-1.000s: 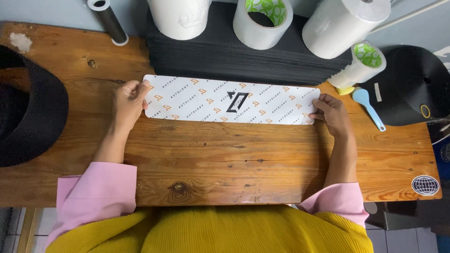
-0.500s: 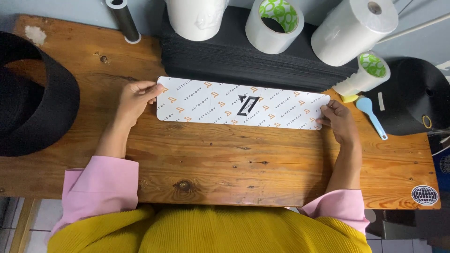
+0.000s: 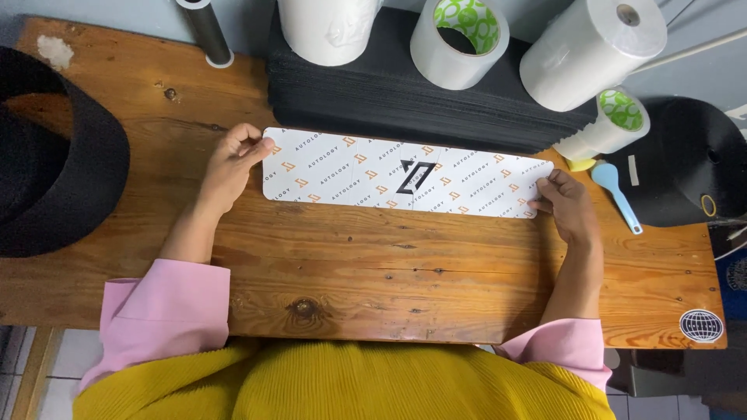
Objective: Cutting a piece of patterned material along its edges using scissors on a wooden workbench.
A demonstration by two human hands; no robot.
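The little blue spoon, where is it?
In the head view, the blue spoon lies on the wooden table at the right, just beyond the right hand, beside the small tape roll.

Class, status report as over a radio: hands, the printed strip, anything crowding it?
Left hand pinching the left end of the white printed strip; right hand pinching the right end. Strip flat on the wooden table. Black stack close behind it.

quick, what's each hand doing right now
Left hand: closed, pinching the left end of the long white printed strip.
Right hand: closed, gripping the strip's right end.
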